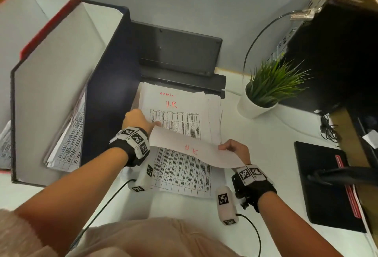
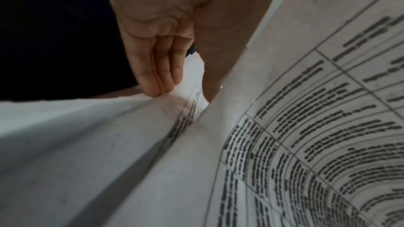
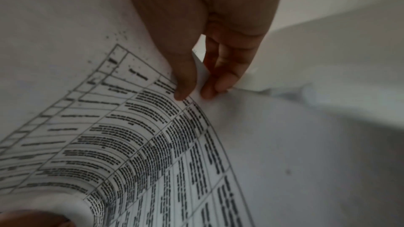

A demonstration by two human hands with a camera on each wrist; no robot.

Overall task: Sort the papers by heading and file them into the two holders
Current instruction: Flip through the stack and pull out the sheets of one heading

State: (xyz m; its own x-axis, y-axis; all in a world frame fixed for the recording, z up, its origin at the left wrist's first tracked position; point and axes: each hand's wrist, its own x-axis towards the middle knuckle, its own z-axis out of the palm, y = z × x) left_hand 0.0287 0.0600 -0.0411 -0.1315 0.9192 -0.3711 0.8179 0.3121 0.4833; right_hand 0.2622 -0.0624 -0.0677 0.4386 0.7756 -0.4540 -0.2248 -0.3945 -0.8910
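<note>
A stack of printed table sheets (image 1: 184,113) lies on the white desk; its exposed sheet is headed "H.R" in red. Above it a sheet (image 1: 196,152) is curled over towards me, with red "H R" showing through. My left hand (image 1: 155,124) pinches its left edge, thumb (image 2: 210,83) against fingers (image 2: 157,75). My right hand (image 1: 223,147) pinches its right edge between thumb (image 3: 183,83) and fingers (image 3: 216,83). The navy holder (image 1: 110,85) stands left of the stack with papers (image 1: 69,138) inside. The red-edged holder (image 1: 47,25) stands further left.
A black device (image 1: 180,52) sits behind the stack against the grey partition. A potted plant (image 1: 263,93) stands to the right, with a black computer tower (image 1: 337,52) beyond it. A black pad (image 1: 323,185) lies at the right edge of the desk.
</note>
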